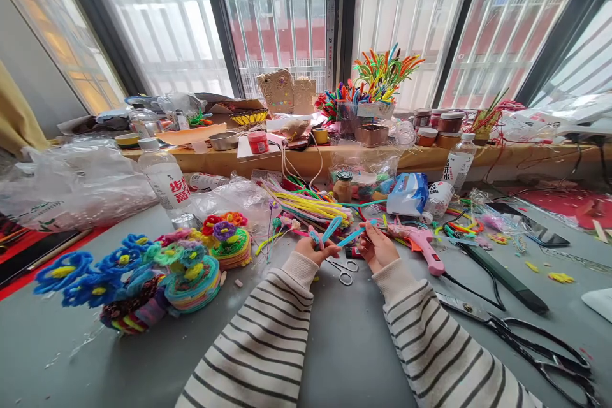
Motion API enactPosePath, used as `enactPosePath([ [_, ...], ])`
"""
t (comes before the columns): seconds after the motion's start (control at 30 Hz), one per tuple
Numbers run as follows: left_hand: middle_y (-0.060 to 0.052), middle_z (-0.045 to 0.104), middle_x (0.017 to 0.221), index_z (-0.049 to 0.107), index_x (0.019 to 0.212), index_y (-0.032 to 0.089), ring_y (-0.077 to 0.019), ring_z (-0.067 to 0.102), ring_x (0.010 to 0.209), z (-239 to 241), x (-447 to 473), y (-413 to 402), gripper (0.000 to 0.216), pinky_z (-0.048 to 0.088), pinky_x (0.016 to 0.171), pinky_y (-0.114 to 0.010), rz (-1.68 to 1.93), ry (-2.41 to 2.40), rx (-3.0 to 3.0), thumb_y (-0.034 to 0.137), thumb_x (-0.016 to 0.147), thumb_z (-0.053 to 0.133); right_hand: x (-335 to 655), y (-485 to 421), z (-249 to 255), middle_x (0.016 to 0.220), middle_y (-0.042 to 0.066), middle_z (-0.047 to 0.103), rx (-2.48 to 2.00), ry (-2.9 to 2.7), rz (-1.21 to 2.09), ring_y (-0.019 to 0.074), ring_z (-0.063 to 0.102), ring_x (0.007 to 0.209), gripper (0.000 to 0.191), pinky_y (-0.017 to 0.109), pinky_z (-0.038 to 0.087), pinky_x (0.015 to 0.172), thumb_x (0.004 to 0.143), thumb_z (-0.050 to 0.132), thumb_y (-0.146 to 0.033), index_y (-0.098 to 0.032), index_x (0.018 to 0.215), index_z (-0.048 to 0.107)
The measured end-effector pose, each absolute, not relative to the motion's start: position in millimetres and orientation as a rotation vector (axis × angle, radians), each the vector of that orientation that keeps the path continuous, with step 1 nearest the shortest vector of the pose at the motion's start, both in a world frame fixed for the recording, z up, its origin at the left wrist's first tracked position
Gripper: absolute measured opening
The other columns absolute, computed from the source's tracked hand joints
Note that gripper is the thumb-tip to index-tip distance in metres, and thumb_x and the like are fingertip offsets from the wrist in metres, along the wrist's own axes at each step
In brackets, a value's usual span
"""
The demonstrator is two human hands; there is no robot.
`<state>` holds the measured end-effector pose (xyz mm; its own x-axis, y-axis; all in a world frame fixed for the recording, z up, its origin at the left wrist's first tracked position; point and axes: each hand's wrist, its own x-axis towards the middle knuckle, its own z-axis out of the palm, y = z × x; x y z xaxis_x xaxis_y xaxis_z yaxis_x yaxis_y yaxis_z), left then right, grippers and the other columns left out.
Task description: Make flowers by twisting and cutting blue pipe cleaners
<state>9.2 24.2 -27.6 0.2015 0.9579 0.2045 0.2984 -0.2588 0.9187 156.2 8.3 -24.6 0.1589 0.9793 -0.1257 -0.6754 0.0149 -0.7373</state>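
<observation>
A light-blue pipe cleaner [352, 238] stretches between my two hands above the middle of the table, with a bent loop rising at its left end. My left hand [313, 250] is closed on the looped part. The other end is pinched in the fingers of my right hand [378, 248]. Below and between the hands lie small silver scissors [345, 272] and a dark cylinder, partly covered. Just right of my right hand rests a pink glue gun [423, 245] with an orange trigger. Behind the hands spreads a bundle of yellow, pink and white pipe cleaners [310, 204].
Pipe-cleaner flower pots [191, 280] stand at the left. Large black-handled scissors [521, 338] and a dark green bar-shaped tool [507, 277] lie at the right. Water bottles [162, 175], a jar [343, 188] and plastic bags [86, 182] line the back, below a cluttered sill [306, 159].
</observation>
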Motion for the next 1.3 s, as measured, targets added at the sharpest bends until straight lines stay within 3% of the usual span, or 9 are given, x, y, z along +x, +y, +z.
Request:
enactPosePath([
  [0.27,-0.003,0.056,0.041,0.055,0.043,0.015,-0.0092,0.046,0.039,-29.5,14.4,21.7,0.032,0.036,0.044,-0.023,1.053,1.025,1.638,0.046,0.049,0.057,155.7,7.6,-23.6,0.041,-0.007,0.043,-0.738,-0.374,1.393,0.0022,0.038,0.036,0.019,0.013,0.031,0.031,0.057,0.064,-0.03,-0.015,0.059,0.054],
  [0.4,0.0,0.056,0.045,0.048,0.063,0.014,-0.0018,0.028,0.025,-19.3,12.6,21.9,0.037,0.018,0.029,-0.018,1.098,0.952,1.384,0.05,0.056,0.051,158.7,8.8,-25.2,0.039,-0.008,0.04,-0.741,-0.387,1.392,0.0013,0.035,0.035,0.023,0.012,0.029,0.031,0.055,0.064,-0.034,-0.014,0.06,0.055],
  [0.47,0.001,0.056,0.048,0.043,0.071,0.015,-0.0016,0.026,0.023,-16.9,10.4,24.2,0.039,0.014,0.027,-0.017,1.167,0.932,1.255,0.051,0.058,0.047,159.0,8.9,-26.0,0.038,-0.009,0.036,-0.749,-0.448,1.405,0.0008,0.032,0.034,0.025,0.012,0.027,0.03,0.053,0.065,-0.035,-0.013,0.06,0.056],
  [0.83,0.003,0.048,0.046,0.05,0.053,0.011,-0.0038,0.039,0.033,-19.4,9.2,26.4,0.036,0.031,0.03,-0.018,1.197,1.032,1.205,0.043,0.043,0.063,151.1,9.3,-26.2,0.035,-0.008,0.036,-0.711,-0.544,1.456,0.0008,0.031,0.033,0.025,0.013,0.024,0.029,0.043,0.071,-0.031,-0.013,0.054,0.058],
  [1.0,0.005,0.049,0.043,0.049,0.062,0.012,-0.0064,0.043,0.033,-15.3,9.6,21.8,0.038,0.034,0.033,-0.02,1.152,1.043,1.204,0.038,0.041,0.067,149.8,7.8,-26.4,0.037,-0.007,0.042,-0.739,-0.581,1.467,0.0013,0.036,0.036,0.022,0.013,0.029,0.031,0.046,0.07,-0.028,-0.012,0.059,0.062],
  [1.1,0.005,0.05,0.04,0.046,0.066,0.014,-0.0081,0.045,0.032,-14.9,10.8,20.6,0.039,0.036,0.034,-0.021,1.092,1.01,1.212,0.038,0.043,0.066,149.6,5.5,-24.4,0.043,-0.005,0.05,-0.787,-0.589,1.484,0.002,0.042,0.039,0.022,0.012,0.035,0.035,0.047,0.069,-0.026,-0.013,0.064,0.063],
  [1.3,0.002,0.051,0.043,0.05,0.051,0.011,-0.0057,0.043,0.034,-13.2,10.8,19.0,0.034,0.036,0.037,-0.02,1.064,1.015,1.29,0.043,0.048,0.062,147.7,2.5,-22.2,0.053,-0.002,0.058,-0.815,-0.621,1.496,0.0056,0.049,0.046,0.025,0.016,0.04,0.042,0.047,0.069,-0.024,-0.015,0.069,0.063],
])
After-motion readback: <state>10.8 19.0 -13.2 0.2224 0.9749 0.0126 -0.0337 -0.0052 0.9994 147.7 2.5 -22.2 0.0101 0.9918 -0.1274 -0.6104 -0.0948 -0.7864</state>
